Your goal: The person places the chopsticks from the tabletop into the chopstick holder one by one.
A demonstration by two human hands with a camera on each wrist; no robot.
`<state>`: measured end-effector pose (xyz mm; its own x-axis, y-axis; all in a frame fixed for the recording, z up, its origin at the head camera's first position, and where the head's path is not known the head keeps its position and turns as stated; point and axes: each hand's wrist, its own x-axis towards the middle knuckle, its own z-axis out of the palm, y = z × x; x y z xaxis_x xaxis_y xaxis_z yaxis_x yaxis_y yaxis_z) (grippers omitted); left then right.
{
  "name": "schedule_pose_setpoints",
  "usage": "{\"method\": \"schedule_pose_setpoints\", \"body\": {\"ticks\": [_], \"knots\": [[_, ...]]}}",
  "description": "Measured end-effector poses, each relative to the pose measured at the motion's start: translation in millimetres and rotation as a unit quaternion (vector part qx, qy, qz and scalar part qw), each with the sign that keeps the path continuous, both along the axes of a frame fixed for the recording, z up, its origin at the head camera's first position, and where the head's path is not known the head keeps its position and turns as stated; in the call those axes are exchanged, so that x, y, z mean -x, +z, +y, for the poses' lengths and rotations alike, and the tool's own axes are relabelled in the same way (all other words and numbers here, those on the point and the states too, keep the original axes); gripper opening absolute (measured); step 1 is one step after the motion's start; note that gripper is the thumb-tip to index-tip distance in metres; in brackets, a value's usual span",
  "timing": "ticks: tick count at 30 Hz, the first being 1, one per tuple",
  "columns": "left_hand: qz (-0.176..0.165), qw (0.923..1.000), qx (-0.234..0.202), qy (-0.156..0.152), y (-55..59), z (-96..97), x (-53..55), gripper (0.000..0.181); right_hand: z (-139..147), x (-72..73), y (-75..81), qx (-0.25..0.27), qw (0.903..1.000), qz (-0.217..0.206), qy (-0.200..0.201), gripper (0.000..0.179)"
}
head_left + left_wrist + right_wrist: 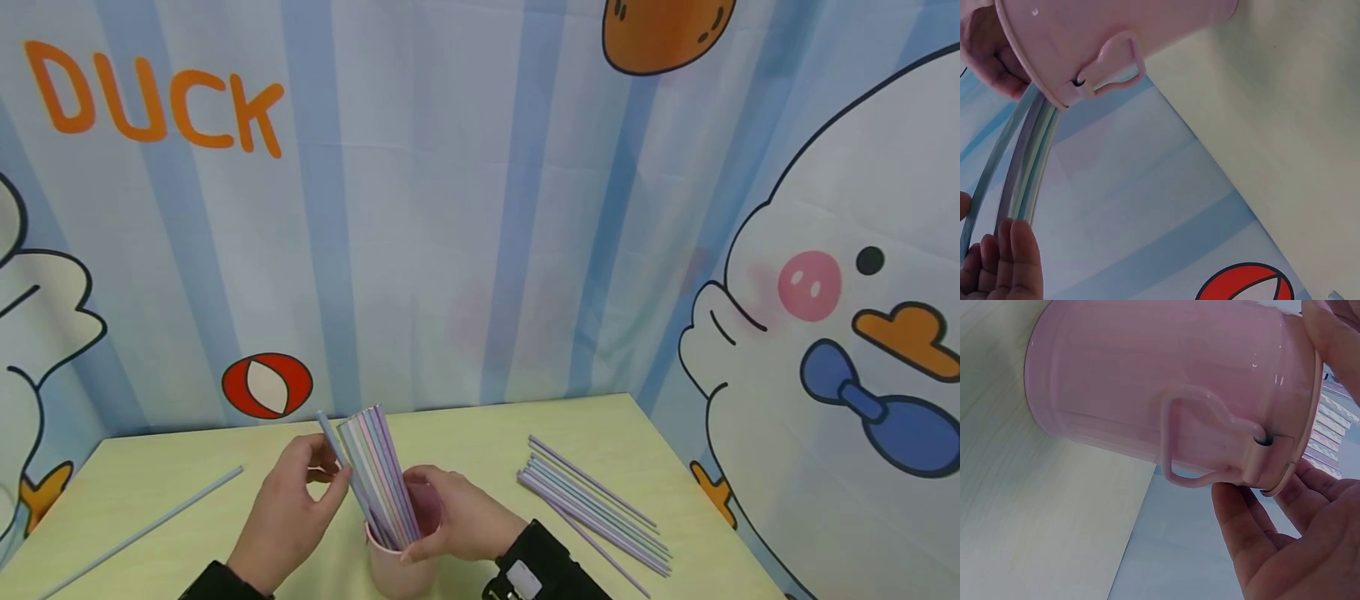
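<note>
A pink metal bucket [401,577] with a small wire side handle [1138,59] stands on the table, holding a leaning bundle of thin pastel straw-like sticks [378,479]. My right hand [471,518] grips the bucket at its rim, the thumb on the near side and the fingers round the far right side. With my left hand [288,504] I pinch a blue stick [330,437] at the bundle's left side, between thumb and fingers. Its lower end runs down into the bucket, where the rim hides it.
One light blue stick [142,533] lies slanted on the pale yellow table [480,433] at the left. To the right of the bucket lies a loose group of purple and green sticks [600,508]. A striped backdrop [450,208] with duck pictures rises behind the table.
</note>
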<state>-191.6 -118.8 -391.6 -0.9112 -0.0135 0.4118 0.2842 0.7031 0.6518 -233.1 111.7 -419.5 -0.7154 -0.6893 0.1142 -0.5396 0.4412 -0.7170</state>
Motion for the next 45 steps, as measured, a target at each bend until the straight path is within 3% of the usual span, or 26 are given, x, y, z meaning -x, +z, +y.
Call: {"method": "schedule_pose_setpoints", "body": {"ticks": [6, 11, 25, 30, 34, 38, 45], "knots": [[-0.067, 0.9977, -0.013, -0.008, -7.1, 4.0, 1.8, 0.034, -0.8, -1.4, 1.4, -0.003, 1.0000, 0.002, -0.004, 0.086], [-0.094, 0.9954, -0.012, -0.014, -13.0, 6.0, 2.6, 0.025, -1.3, -1.2, 2.2, -0.010, 0.9999, -0.005, -0.013, 0.087], [-0.114, 0.9929, -0.017, -0.030, -22.9, 4.4, 7.1, 0.012, 0.9, -2.0, 3.2, -0.018, 0.9996, -0.001, -0.024, 0.089], [-0.131, 0.9906, -0.004, -0.040, -29.7, -5.1, 7.8, 0.011, 0.6, -2.0, 2.1, -0.018, 0.9992, -0.014, -0.033, 0.090], [-0.150, 0.9877, 0.027, -0.036, -38.7, -27.7, 13.0, 0.009, 1.2, -0.5, -0.7, -0.022, 0.9989, -0.013, -0.039, 0.091], [-0.164, 0.9829, 0.084, -0.008, -50.0, -68.2, 26.7, 0.012, 2.2, -0.6, -2.2, -0.036, 0.9980, 0.000, -0.052, 0.095], [-0.177, 0.9609, 0.210, 0.039, -72.0, -150.8, 47.7, 0.028, 0.9, -2.5, -0.7, -0.052, 0.9967, 0.009, -0.061, 0.095]]}}
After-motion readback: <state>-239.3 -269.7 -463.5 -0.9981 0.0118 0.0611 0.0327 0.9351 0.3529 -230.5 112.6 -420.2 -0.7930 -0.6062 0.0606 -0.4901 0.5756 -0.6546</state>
